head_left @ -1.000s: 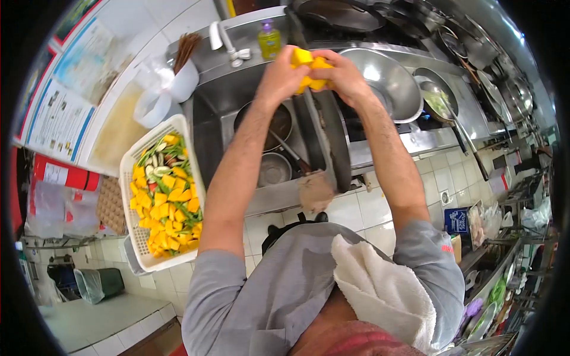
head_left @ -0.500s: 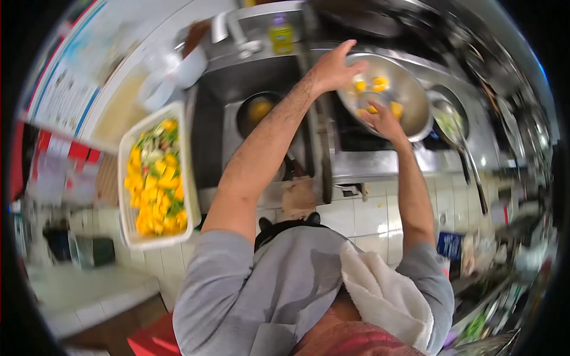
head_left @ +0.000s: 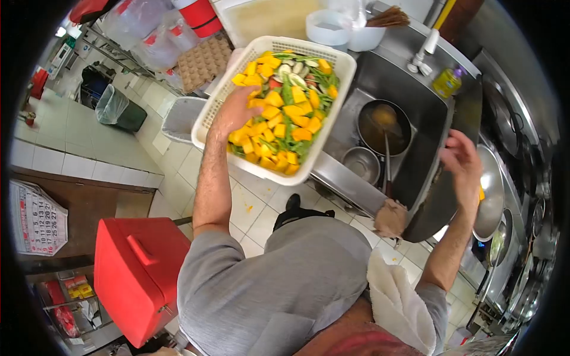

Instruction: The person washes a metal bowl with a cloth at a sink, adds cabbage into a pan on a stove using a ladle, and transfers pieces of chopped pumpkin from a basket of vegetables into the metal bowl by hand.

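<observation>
My left hand (head_left: 238, 108) reaches over the left side of a white plastic basket (head_left: 203, 121), its fingers spread against yellow chunks (head_left: 272, 112). Green beans and sliced pale vegetables (head_left: 291, 72) lie among the chunks. Above the sink's right edge, my right hand (head_left: 462, 155) is raised with its fingers apart and nothing visible in them. Just beyond it is a large steel bowl (head_left: 491, 199), partly hidden by the hand and forearm, with a bit of yellow showing inside.
The sink (head_left: 356, 83) holds a dark pan of liquid (head_left: 371, 132) and a small metal pot (head_left: 361, 165). A soap bottle (head_left: 446, 82) stands behind it. Further right are a wok with greens (head_left: 500, 240) and a long-handled ladle. A red cooler (head_left: 133, 273) stands at left.
The view has turned left. Both hands have parted from the yellow chunks over the bowl; my left hand has moved to the basket, while my right hand has drawn back from the bowl.
</observation>
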A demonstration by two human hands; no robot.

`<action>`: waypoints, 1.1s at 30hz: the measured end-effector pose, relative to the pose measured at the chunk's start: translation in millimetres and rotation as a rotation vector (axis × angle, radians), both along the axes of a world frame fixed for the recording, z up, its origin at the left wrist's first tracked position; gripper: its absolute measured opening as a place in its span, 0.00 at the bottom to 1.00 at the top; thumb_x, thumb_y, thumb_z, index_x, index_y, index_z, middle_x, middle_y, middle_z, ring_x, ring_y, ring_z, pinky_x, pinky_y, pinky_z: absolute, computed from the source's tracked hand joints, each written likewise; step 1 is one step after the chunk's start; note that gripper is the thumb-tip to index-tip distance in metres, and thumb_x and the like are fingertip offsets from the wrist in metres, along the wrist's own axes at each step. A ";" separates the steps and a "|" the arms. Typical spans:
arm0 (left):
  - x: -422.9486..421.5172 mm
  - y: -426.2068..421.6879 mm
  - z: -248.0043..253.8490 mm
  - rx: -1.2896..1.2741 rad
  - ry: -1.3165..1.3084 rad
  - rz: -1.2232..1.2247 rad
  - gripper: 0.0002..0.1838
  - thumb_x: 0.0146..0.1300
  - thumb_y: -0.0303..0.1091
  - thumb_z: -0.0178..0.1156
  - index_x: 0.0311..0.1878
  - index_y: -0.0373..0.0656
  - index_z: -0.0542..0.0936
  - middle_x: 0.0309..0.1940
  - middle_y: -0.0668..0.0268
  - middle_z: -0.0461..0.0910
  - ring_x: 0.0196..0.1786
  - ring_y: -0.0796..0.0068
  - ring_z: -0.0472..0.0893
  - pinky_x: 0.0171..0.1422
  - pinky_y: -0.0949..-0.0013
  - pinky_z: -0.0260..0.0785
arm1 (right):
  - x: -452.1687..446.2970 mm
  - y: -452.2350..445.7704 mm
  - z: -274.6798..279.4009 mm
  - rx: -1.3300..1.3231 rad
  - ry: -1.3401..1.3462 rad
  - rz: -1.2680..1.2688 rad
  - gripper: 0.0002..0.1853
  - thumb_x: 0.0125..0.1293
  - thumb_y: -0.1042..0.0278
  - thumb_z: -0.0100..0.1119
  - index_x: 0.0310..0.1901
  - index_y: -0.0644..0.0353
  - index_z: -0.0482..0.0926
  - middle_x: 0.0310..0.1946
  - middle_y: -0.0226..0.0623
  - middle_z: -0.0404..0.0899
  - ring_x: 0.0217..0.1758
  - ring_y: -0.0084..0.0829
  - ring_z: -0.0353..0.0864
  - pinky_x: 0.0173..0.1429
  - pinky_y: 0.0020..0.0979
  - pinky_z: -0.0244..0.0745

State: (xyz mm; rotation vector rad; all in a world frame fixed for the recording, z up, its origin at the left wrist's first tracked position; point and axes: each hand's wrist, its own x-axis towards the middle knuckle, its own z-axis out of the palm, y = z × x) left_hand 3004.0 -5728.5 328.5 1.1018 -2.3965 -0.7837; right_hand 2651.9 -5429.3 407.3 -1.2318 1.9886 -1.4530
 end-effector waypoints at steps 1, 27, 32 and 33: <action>17.2 -11.2 -3.5 0.020 -0.095 0.042 0.33 0.44 0.32 0.67 0.56 0.41 0.69 0.56 0.53 0.66 0.58 0.58 0.67 0.64 0.64 0.58 | 34.9 -30.2 2.7 0.058 -0.084 0.083 0.22 0.51 0.77 0.63 0.50 0.59 0.73 0.37 0.29 0.73 0.34 0.18 0.72 0.38 0.21 0.71; 46.6 -44.1 -47.2 -0.179 -0.272 -0.243 0.25 0.46 0.35 0.66 0.50 0.44 0.72 0.46 0.61 0.65 0.48 0.58 0.72 0.50 0.61 0.67 | 230.6 -285.4 -144.7 0.185 0.504 0.543 0.25 0.42 0.75 0.62 0.48 0.54 0.73 0.50 0.47 0.59 0.49 0.49 0.65 0.53 0.41 0.67; 44.1 -49.8 -61.2 -0.195 -0.245 -0.211 0.24 0.47 0.37 0.66 0.48 0.41 0.72 0.45 0.59 0.65 0.46 0.57 0.72 0.49 0.61 0.68 | 234.4 -292.1 -151.3 0.238 0.548 0.469 0.25 0.41 0.75 0.63 0.47 0.55 0.74 0.45 0.46 0.62 0.50 0.44 0.65 0.54 0.37 0.66; 47.0 -51.8 -60.7 -0.149 -0.179 -0.233 0.24 0.47 0.37 0.66 0.48 0.41 0.72 0.45 0.59 0.65 0.46 0.58 0.72 0.49 0.61 0.68 | 230.2 -293.0 -151.3 0.192 0.499 0.480 0.24 0.41 0.75 0.63 0.46 0.55 0.75 0.43 0.45 0.63 0.49 0.43 0.65 0.53 0.36 0.66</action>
